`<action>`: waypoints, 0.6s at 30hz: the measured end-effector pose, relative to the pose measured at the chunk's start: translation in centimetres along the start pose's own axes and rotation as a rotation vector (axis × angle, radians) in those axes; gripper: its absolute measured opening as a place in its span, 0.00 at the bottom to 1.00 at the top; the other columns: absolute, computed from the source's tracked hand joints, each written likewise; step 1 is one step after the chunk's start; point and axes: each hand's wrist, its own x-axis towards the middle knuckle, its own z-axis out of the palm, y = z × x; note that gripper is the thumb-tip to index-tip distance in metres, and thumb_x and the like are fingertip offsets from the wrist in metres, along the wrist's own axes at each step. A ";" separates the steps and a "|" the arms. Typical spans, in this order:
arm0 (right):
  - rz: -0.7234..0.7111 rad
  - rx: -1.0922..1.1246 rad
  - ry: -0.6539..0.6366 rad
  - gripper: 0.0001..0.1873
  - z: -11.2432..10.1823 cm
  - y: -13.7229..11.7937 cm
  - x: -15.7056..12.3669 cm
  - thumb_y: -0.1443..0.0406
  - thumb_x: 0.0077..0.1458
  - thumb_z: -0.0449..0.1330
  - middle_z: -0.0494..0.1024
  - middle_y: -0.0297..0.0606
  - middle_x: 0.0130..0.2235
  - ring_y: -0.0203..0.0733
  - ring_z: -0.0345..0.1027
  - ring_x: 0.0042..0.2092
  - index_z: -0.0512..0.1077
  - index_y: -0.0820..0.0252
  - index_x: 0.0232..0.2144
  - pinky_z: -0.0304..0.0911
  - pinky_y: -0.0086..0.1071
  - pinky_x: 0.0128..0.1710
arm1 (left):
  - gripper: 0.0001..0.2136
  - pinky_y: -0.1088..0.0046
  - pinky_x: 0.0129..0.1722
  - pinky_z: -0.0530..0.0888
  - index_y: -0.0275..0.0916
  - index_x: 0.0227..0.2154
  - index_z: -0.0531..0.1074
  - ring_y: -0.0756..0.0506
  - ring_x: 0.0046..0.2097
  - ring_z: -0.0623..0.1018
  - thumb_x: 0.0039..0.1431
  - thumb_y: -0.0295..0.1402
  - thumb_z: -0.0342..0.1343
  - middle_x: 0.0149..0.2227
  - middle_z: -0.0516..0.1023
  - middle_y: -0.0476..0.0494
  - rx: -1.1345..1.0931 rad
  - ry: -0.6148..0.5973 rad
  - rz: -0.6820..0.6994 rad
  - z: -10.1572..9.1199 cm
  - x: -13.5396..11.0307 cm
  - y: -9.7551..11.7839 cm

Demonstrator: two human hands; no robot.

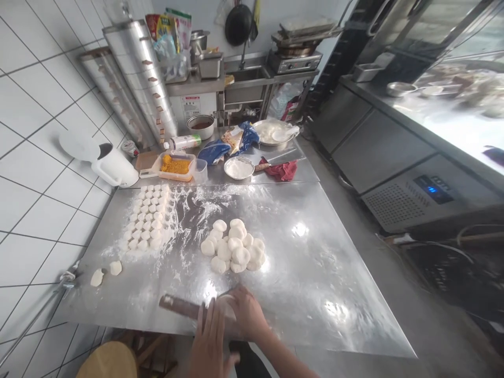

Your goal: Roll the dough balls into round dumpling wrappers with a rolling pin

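At the table's near edge, my right hand (246,314) presses down on a dark wooden rolling pin (179,307). A pale, flattened dough disc (225,307) lies between my hands, partly hidden by them. My left hand (208,338) is raised, with spread fingers against the disc's near side. Farther up the table sits a heap of round dough balls (232,247). Several rows of small dough pieces (146,218) lie at the left on scattered flour, and two flattened dough pieces (105,273) sit nearer the table's left edge.
The floured steel table (315,273) meets a tiled wall at left. Behind it stand a tub of orange filling (174,165), a flour bowl (238,168), a red cloth (281,169), and a white kettle (114,165). Steel refrigerated counters (378,147) run along the right.
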 end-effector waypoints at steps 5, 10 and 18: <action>0.041 -0.003 0.051 0.22 0.0 0.4 -0.4 0.67 0.70 0.43 0.81 0.50 0.49 0.52 0.74 0.54 0.76 0.61 0.51 0.66 0.41 0.56 | 0.44 0.43 0.75 0.55 0.29 0.74 0.50 0.30 0.78 0.51 0.63 0.48 0.59 0.77 0.51 0.30 -0.009 0.047 0.004 0.3 1.1 0.2; 0.038 -0.005 0.055 0.15 -0.5 1.0 0.4 0.64 0.67 0.52 0.82 0.43 0.45 0.51 0.75 0.50 0.79 0.54 0.40 0.68 0.39 0.53 | 0.45 0.42 0.73 0.61 0.31 0.75 0.49 0.30 0.78 0.52 0.62 0.46 0.60 0.77 0.52 0.33 -0.055 -0.009 -0.017 0.4 1.4 1.1; 0.038 0.022 0.070 0.18 -0.7 1.9 0.0 0.70 0.64 0.51 0.82 0.46 0.50 0.52 0.73 0.56 0.78 0.58 0.49 0.64 0.43 0.60 | 0.46 0.39 0.74 0.57 0.25 0.74 0.47 0.28 0.77 0.53 0.64 0.48 0.58 0.77 0.51 0.26 -0.050 -0.012 -0.021 0.4 3.2 1.4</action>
